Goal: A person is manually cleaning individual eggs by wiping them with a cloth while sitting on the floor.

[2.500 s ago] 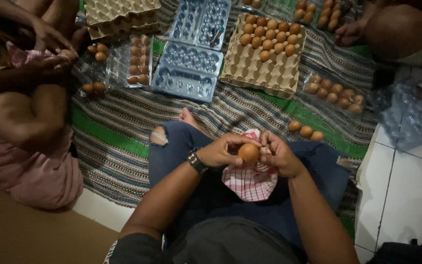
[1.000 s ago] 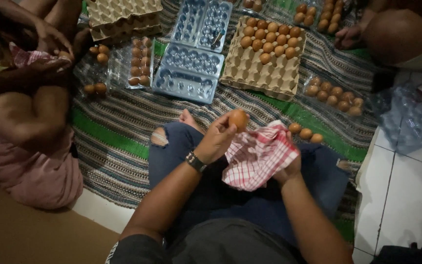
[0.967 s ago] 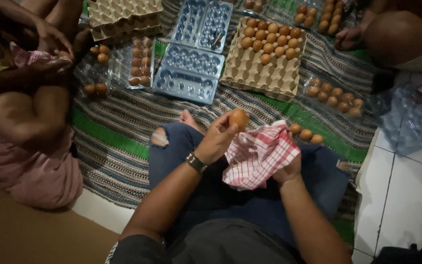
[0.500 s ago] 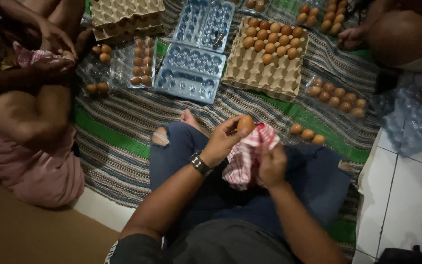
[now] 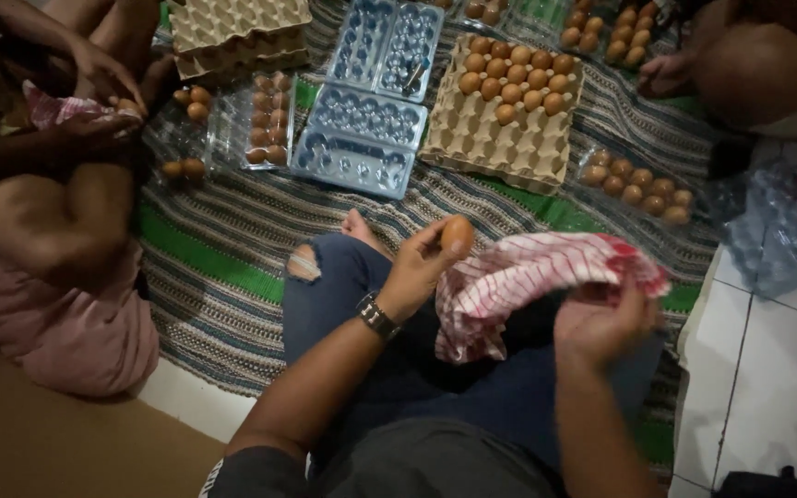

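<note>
Cardboard tray (image 5: 472, 152) half-filled with brown eggs; clear plastic cartons (image 5: 362, 138) empty. Left hand (image 5: 417, 272) pinches an egg (image 5: 457, 234); right hand (image 5: 601, 323) grips a red-checked cloth (image 5: 528, 277).

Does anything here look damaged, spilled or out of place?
Nothing is broken or spilled. A few loose eggs lie on the mat beside a clear carton rather than in it. The jeans are torn at the knee.

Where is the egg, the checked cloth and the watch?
egg (image 5: 457, 235), head view, middle of its shell, held in the left hand's fingertips.
checked cloth (image 5: 518, 277), head view, its spread red-and-white middle.
watch (image 5: 377, 316), head view, its band on the left wrist.
</note>
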